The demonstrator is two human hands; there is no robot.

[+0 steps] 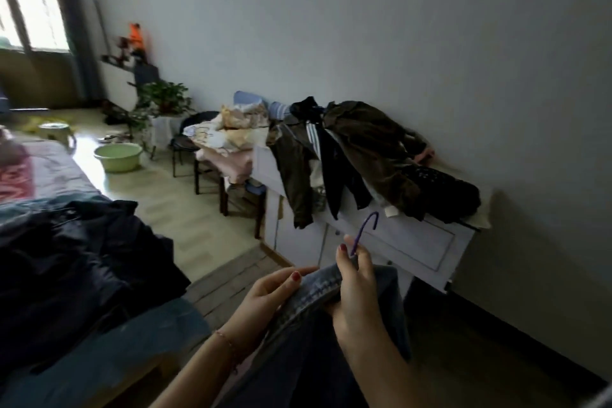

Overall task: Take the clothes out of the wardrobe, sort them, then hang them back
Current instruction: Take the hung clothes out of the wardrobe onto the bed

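I can read no text, label, brand, number or sign anywhere here; nothing in my view carries writing clear enough to make out.

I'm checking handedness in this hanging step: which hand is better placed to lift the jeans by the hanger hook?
The right hand: its fingers already pinch the purple hanger hook, while the left hand grips the jeans at the waistband.
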